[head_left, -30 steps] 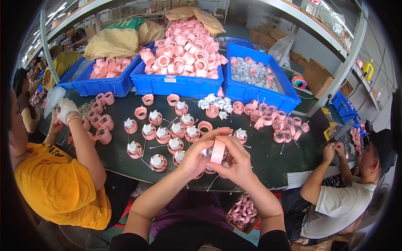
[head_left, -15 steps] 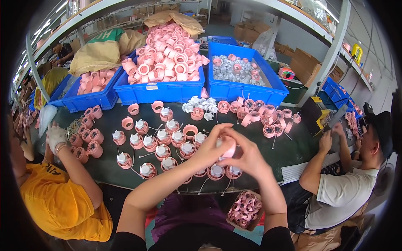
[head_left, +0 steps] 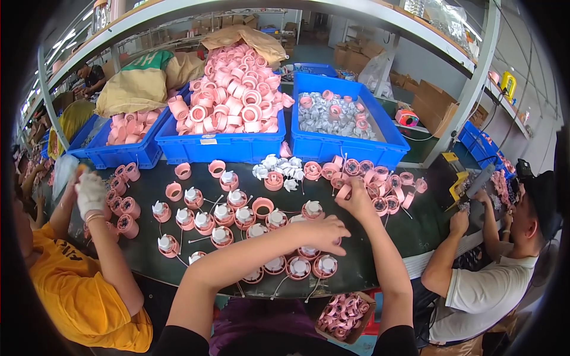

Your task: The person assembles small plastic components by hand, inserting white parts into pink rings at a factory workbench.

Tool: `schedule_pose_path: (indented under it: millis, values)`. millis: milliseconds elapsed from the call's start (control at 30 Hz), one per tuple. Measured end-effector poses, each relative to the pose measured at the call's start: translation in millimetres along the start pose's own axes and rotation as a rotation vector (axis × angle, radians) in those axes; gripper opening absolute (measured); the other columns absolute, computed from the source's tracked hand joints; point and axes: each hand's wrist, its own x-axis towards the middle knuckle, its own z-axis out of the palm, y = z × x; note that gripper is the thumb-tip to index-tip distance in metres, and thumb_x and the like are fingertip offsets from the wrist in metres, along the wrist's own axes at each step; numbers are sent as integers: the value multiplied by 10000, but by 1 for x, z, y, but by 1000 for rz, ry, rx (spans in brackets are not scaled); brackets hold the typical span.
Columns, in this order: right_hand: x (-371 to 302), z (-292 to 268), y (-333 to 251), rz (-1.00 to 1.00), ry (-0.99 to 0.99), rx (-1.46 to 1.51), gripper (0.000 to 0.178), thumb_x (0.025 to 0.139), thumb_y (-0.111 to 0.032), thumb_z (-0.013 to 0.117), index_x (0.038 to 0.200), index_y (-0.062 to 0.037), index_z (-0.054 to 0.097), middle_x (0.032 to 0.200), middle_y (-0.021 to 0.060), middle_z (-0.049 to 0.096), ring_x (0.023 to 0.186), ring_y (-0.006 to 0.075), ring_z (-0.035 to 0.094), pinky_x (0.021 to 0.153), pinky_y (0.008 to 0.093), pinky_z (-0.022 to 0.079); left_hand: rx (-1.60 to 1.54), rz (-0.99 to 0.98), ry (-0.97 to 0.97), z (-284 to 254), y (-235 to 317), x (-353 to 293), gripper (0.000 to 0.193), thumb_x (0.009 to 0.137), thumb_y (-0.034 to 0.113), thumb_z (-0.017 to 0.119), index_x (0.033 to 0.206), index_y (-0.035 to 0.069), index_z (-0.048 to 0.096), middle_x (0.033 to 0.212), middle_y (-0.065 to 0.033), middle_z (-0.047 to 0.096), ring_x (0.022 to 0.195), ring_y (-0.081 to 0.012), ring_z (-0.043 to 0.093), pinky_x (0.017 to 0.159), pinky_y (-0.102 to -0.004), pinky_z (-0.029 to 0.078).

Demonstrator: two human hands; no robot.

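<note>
My left hand [head_left: 323, 234] hovers low over rows of pink round housings fitted with white finned impellers, its fingers curved and apart; what lies under its palm is partly hidden. Just past it stands one such fitted housing [head_left: 312, 209]. My right hand [head_left: 358, 200] reaches farther out, its fingers closed on a pink housing [head_left: 344, 191] at the near edge of a cluster. Other fitted housings, such as this one [head_left: 298, 267] near the table's front edge, trail thin white wires. An open pink ring [head_left: 262, 207] without an impeller stands among them.
Blue bins hold heaped pink housings [head_left: 237, 89] and white impellers [head_left: 338, 113]. Loose white impellers [head_left: 279, 166] lie near the bins. A carton of pink parts [head_left: 344, 317] sits below the front edge. Co-workers in yellow [head_left: 83, 279] and white [head_left: 487, 279] sit either side.
My hands, earlier together around a pink-and-white piece above the table, have separated. My left hand has lowered over the rows; my right has moved forward to the cluster. The view has shifted slightly.
</note>
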Motion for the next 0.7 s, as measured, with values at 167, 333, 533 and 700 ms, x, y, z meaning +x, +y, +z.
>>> schedule_pose_path:
  millis: [167, 333, 533, 700]
  values:
    - [-6, -3, -12, 23, 12, 71, 515, 693, -251, 669, 1118, -3, 516, 1053, 197, 578, 869, 333, 607, 728, 382, 496, 282, -436, 331, -40, -57, -11, 274, 730, 165, 646, 972, 53, 580, 970, -128, 590, 964, -293, 558, 784, -390, 481]
    - [-2, -12, -17, 374, -150, 597, 365, 801, -261, 644, 1034, 16, 599, 891, 85, 629, 782, 113, 587, 671, 263, 474, 469, -444, 333, -23, -133, -25, 185, 711, 64, 553, 873, 20, 629, 987, -126, 589, 972, -302, 554, 732, -396, 499]
    - [-4, -29, -41, 581, -72, 1008, 277, 775, -262, 662, 981, -88, 602, 786, -60, 542, 676, 28, 444, 526, 168, 287, 330, -534, 397, -39, -117, -28, 220, 754, 79, 532, 958, 33, 600, 994, -162, 594, 966, -322, 559, 804, -418, 456]
    - [-16, -38, -71, 540, -92, 1373, 314, 804, -224, 636, 1049, -62, 527, 897, 35, 600, 688, 80, 511, 542, 180, 384, -576, -406, 632, -53, -69, -53, 207, 817, 38, 408, 928, 10, 579, 875, -101, 591, 800, -191, 559, 680, -298, 440]
